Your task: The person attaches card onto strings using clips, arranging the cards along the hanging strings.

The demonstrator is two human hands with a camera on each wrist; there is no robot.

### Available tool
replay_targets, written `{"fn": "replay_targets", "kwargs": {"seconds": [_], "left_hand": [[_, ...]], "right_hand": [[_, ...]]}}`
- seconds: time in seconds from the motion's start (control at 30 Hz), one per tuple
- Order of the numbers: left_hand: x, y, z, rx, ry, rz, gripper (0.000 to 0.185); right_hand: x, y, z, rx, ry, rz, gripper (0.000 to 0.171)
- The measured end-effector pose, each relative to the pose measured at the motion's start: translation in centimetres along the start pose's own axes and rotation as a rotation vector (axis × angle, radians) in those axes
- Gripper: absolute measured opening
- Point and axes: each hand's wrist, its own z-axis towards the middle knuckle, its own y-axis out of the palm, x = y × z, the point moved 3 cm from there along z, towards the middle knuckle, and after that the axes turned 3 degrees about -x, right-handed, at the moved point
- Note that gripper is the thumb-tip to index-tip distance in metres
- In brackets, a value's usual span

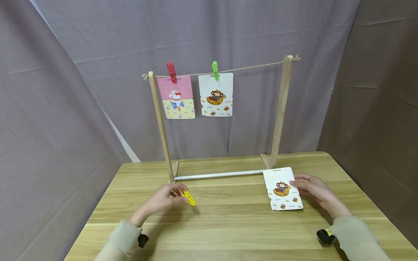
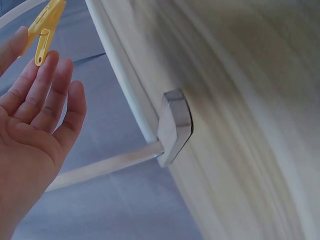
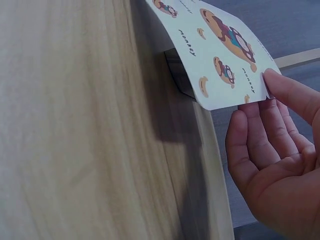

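A yellow peg (image 1: 189, 198) was pinched by the left hand (image 1: 162, 198) and a monkey card (image 1: 282, 189) by the right hand (image 1: 313, 189); lifting both to the string (image 1: 251, 67) seemingly remained.

Two clipped cards (image 1: 196, 96) on string (image 1: 248, 68)

The monkey card (image 3: 220, 45) near the table's (image 1: 228, 224) right edge carries the only print I can make out: in the right wrist view, small lettering beside the little monkeys looks like "monkey", though it is skewed and I would not swear to it. In the head view the heading at that card's top is too small to read. The pink card (image 1: 175, 97) and the white hanging card (image 1: 216, 95) on the string also bear headings, equally illegible.
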Motion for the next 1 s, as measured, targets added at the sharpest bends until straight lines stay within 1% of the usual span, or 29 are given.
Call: {"fn": "replay_targets", "kwargs": {"seconds": [0.2,0.3,0.43,0.67,0.83,1.0], "left_hand": [[-0.1,-0.9,0.0,0.015,-0.049,-0.075,0.032],[0.0,-1.2,-0.1,0.026,-0.048,-0.054,0.033],[0.3,-1.6,0.0,0.04,-0.022,-0.011,0.035],[0.5,-1.9,0.5,0.061,-0.005,0.005,0.029],[0.9,-1.8,0.6,0.061,-0.011,0.01,0.03],[1.2,-1.7,0.7,0.061,-0.011,0.015,0.03]], "right_hand": [[-0.5,-0.1,0.0,0.002,-0.021,0.015,0.058],[-0.6,-0.2,0.1,-0.001,-0.024,0.016,0.056],[-0.6,-0.3,0.0,0.01,-0.023,0.017,0.053],[-1.2,-0.9,-0.2,0.028,-0.058,0.038,0.042],[-1.8,-1.7,-0.3,0.036,-0.072,0.056,0.032],[-2.6,-2.4,-0.4,0.031,-0.085,0.109,0.011]]}}
